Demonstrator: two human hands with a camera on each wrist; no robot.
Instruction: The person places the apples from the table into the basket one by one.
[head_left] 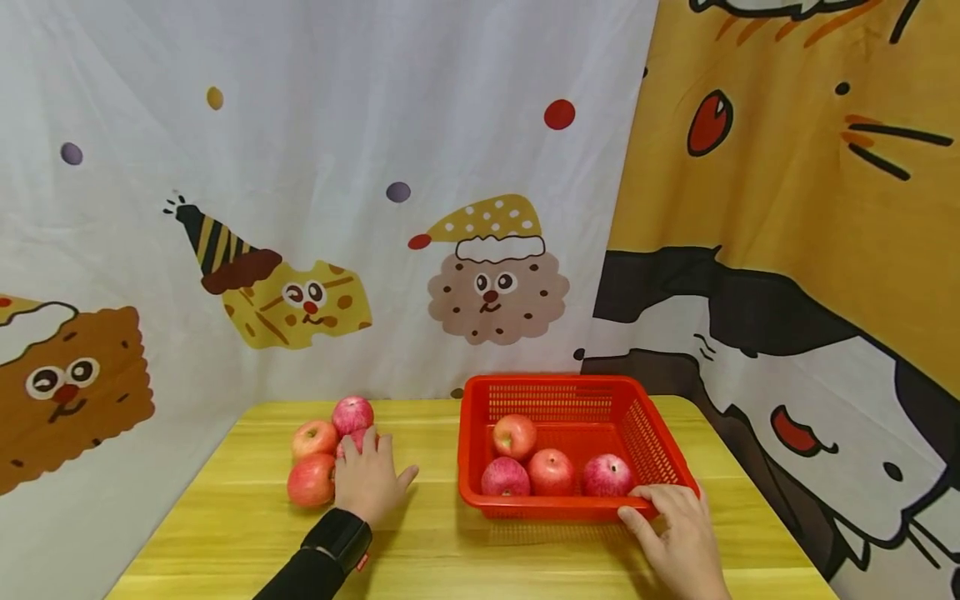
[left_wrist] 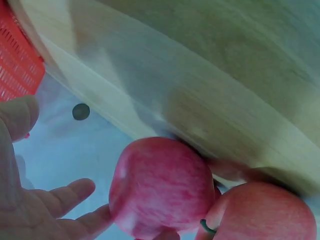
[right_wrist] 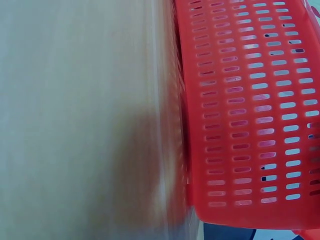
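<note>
My left hand is at the left cluster of apples, fingers spread and fairly straight, thumb held apart. Its fingertips touch a pinkish-red apple, which the hand partly covers in the head view. Around that one are a red apple, a lighter apple and a dark pink apple. At the front right corner of a red plastic basket, my right hand grips the rim, thumb on the outside and fingers over the edge. Several apples lie inside, including one near that hand.
A wood-grain table carries the basket and the loose apples. Behind it hangs a white curtain printed with cartoon figures, with a yellow cartoon curtain along the right. The basket's slotted side fills much of the right wrist view.
</note>
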